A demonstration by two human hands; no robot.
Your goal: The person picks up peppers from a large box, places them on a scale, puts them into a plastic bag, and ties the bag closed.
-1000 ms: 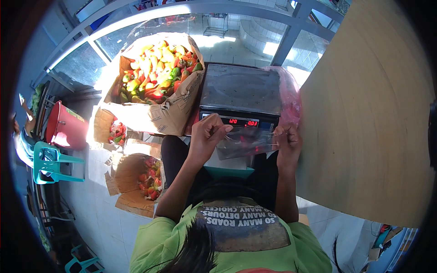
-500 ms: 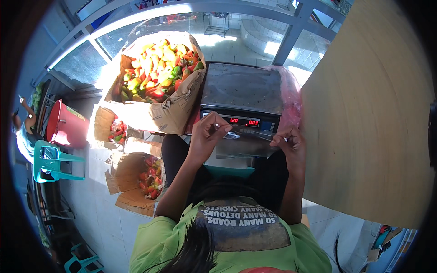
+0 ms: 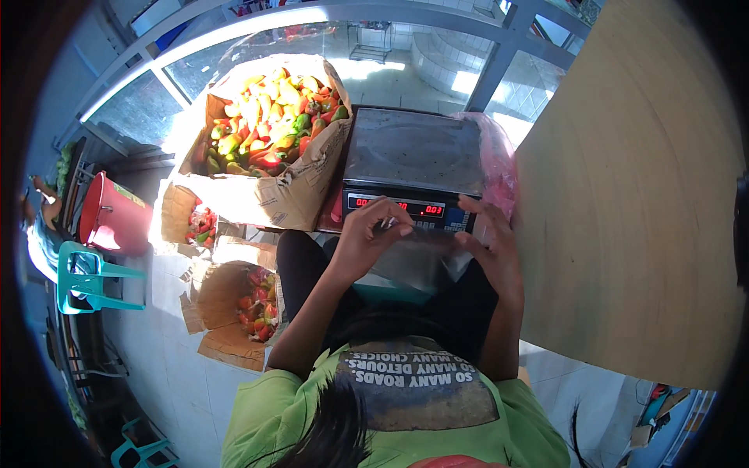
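Observation:
My left hand point(image 3: 368, 240) pinches the top edge of a clear plastic bag point(image 3: 417, 259), which hangs above my lap. Close to the bag's other side is my right hand point(image 3: 497, 251), its thumb and fingers spread apart; whether the thumb touches the film is hard to make out. Just beyond both hands stands a digital weighing scale point(image 3: 413, 152) with a bare metal platform and a lit red display, partly covered by my left fingers.
A large carton point(image 3: 269, 199) full of red, yellow and green peppers point(image 3: 273, 117) stands left of the scale. Smaller cartons point(image 3: 222, 300) hold more peppers. Pink plastic point(image 3: 499, 164) lies beside the scale, by a wooden board point(image 3: 632, 210). A red bucket point(image 3: 117, 214) and green stool point(image 3: 86, 277) are far left.
My right hand has opened from its pinch on the bag's edge, fingers spreading upward. The bag, stretched between both hands before, now hangs slacker from my left hand.

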